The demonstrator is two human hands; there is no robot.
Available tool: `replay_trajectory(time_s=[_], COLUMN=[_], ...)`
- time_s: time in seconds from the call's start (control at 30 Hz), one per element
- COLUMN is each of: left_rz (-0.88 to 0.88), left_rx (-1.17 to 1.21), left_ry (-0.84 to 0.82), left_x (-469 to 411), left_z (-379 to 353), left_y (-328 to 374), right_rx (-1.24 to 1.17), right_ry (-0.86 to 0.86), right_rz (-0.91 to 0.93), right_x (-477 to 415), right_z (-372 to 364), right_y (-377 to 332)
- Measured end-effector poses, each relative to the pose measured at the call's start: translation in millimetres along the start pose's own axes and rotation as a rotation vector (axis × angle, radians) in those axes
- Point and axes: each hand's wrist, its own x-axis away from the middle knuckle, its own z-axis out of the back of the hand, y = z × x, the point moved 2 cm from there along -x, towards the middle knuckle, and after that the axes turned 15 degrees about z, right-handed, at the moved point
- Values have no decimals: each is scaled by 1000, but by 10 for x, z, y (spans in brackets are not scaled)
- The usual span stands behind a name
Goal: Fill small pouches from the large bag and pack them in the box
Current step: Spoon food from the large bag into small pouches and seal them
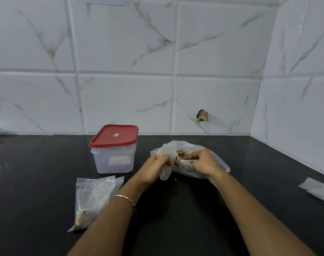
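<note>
The large bag point(198, 163) is pinched at its mouth by the left hand point(155, 168) and right hand point(202, 160) on the dark surface point(176, 209). Filled pouches point(91, 198) lie beside the box point(114, 150) (red lid on).

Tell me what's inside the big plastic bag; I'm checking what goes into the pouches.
At the open mouth of the bag, some yellow-brown pieces show. The left hand and right hand grip the plastic and cover the rest, so how much is inside cannot be seen.
</note>
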Motion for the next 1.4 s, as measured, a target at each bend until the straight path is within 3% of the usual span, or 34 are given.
replay_trajectory(time_s=[0.13,0.37,0.57,0.77,1.07,1.4], left_rz=[6,0,-10,-9,25,70], left_rx=[14,-69,-231,-221,-273,-359], left_ry=[-34,168,247,328,356,370], left_x=[56,-30,-45,-32,-47,-39], left_z=[-34,36,28,55,59,63], left_y=[32,-3,-19,-28,-39,-55], right_rx=[-82,-283,-292,-323,-398,-411], right_ry=[20,137,104,88,-10,-33], right_rz=[-22,-79,-28,-45,-108,-16], right_x=[-49,-109,-83,35,143,190], right_z=[-78,-87,64,252,519,549], right_y=[-9,38,-9,-157,-329,-536])
